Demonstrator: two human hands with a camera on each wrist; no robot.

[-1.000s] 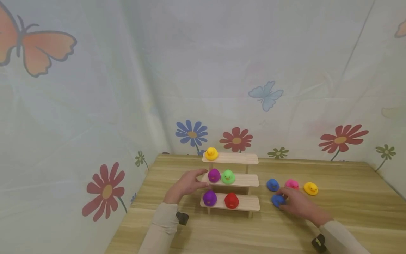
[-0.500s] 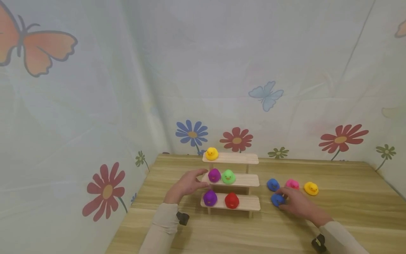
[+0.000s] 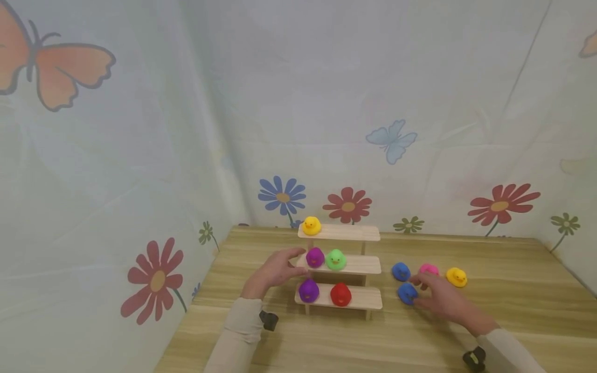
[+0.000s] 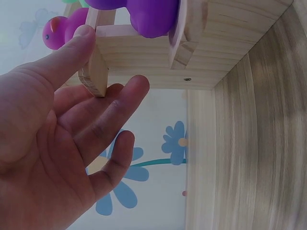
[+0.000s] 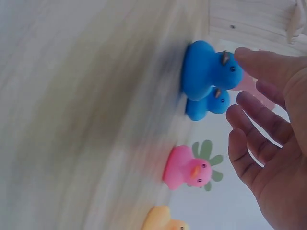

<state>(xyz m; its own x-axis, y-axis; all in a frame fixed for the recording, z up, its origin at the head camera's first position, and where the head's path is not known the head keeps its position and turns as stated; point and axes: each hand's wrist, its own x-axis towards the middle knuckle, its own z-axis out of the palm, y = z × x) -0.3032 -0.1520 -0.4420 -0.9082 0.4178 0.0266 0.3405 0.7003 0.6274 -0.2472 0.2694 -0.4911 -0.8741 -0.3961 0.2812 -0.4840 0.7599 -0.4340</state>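
Observation:
My left hand (image 3: 275, 268) holds the left end of the middle board of a three-tier wooden display shelf (image 3: 361, 264), thumb at the front edge, fingers behind. On that board sit a purple rubber duck (image 3: 314, 257) and a green duck (image 3: 336, 259). Below are another purple duck (image 4: 153, 17) and a red duck (image 3: 341, 294); a yellow duck (image 3: 311, 226) tops the shelf. Beside the nearer blue duck (image 5: 199, 69) on the table, my right hand (image 3: 440, 296) has its fingers loosely bent, holding nothing. Its thumb tip is close to the duck's head; contact is unclear.
Another blue duck (image 3: 401, 271), a pink duck (image 5: 184, 167) and a yellow duck (image 3: 456, 277) stand behind the right hand on the wooden table (image 3: 354, 344). A flower-printed cloth (image 3: 317, 129) hangs at the back and sides.
My right hand has loosened from the nearer blue duck and shifted slightly right, its thumb and fingers spread wider. The left hand stays put at the shelf.

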